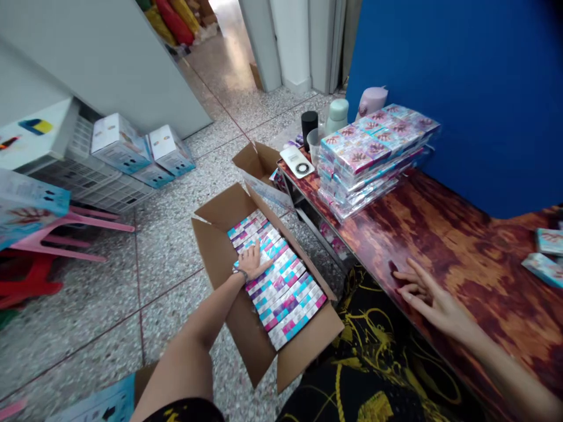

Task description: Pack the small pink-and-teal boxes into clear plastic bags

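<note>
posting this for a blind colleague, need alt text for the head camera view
A person's left hand reaches down into an open brown cardboard box on the speckled floor, resting on packed pink, white and teal packets. Their right hand lies flat on a dark red-brown wooden table bearing a stack of shrink-wrapped packets.

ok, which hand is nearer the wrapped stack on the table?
Right. The right hand rests on the table, below and right of the stack. The left hand is down in the floor carton, on its packs.
</note>
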